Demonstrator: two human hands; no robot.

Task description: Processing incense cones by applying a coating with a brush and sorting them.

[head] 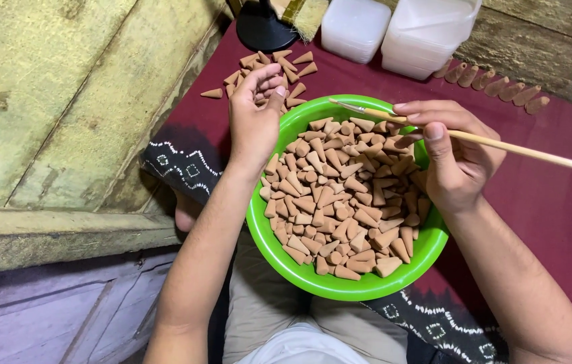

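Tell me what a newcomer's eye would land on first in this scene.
The bright green bowl in the middle, heaped with small tan clay-coloured cones, draws the eye at once against the dark red cloth. Above its rim, the right hand holds a thin wooden brush pointing left, while the left hand curls closed around something, just below a loose pile of cones on the cloth. Two white plastic containers stand at the top.

stick [535,152]: far end off right edge | containers [394,27]: tops cropped (black stand [262,27] too)
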